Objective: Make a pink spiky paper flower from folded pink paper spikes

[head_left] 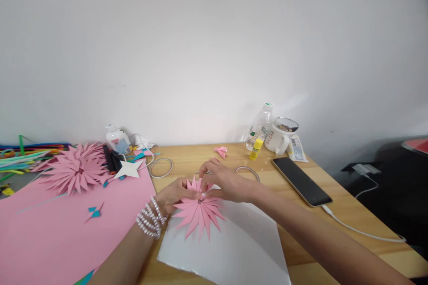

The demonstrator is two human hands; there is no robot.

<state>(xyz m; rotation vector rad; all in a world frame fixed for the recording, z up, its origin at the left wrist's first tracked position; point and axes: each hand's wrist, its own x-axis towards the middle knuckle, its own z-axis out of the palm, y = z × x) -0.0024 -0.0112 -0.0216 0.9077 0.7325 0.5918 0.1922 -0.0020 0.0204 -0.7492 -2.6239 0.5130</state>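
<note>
A pink folded-paper flower (199, 213) with many pointed petals is held over a white board (240, 240). My left hand (175, 193), with pearl-like strands at the wrist, grips the flower's upper left side. My right hand (224, 182) pinches its petals at the upper right, thumb near the centre. Parts of the upper petals are hidden behind my fingers. Behind my hands lie two metal rings, one on the left (161, 168) and one on the right (248, 173), the latter partly covered.
More pink paper flowers (78, 170) rest on pink sheets (123, 218) at left, beside a white paper star (129, 169) and pipe cleaners (30, 158). Toward the wall stand a glue stick (256, 149), a bottle (260, 129) and a mug (279, 138). A phone (301, 181) charges at right.
</note>
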